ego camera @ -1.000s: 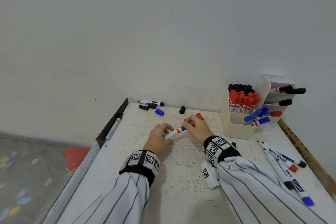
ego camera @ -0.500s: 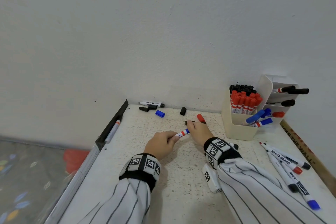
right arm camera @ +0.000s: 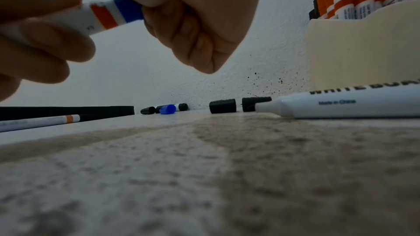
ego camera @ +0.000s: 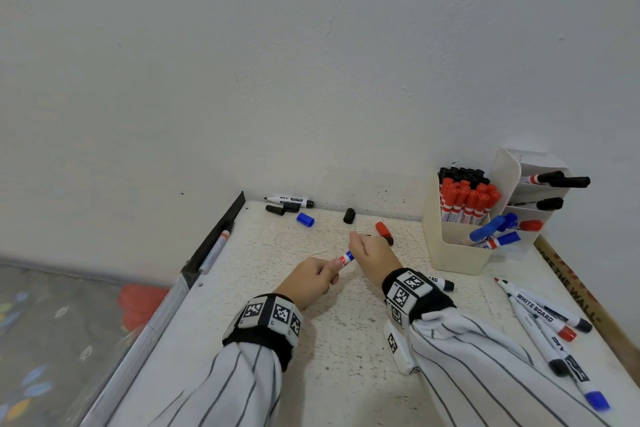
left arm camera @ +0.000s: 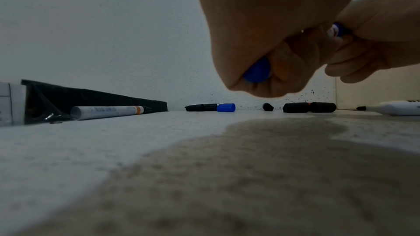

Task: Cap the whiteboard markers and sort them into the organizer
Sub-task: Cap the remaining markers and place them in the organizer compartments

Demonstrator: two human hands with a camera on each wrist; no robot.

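Table [ego camera: 332, 340]: speckled off-white top with a rough, grainy texture; a black strip along its left edge.
Edge pen [ego camera: 215, 251]: slim white cylinder with an orange band, lying beside that strip.
Loose caps: a blue cap [ego camera: 305, 219], a black cap [ego camera: 349, 215] and a red cap [ego camera: 381, 228], all short smooth plastic cylinders, lying near the wall.
Left hand [ego camera: 308, 279]: fingers curled round the white barrel of the held marker [ego camera: 346, 257], above the table's middle.
Held marker: white cylinder with a red and a blue band; blue end plug visible in the left wrist view.
Right hand [ego camera: 372, 253]: fingers closed over the marker's blue end; the tip is hidden.
Organizer [ego camera: 457, 253]: cream, smooth-walled box at the right rear, packed with upright red- and black-capped markers; blue ones lean in front.
Loose markers [ego camera: 540, 319]: white barrels lying fanned at far right.
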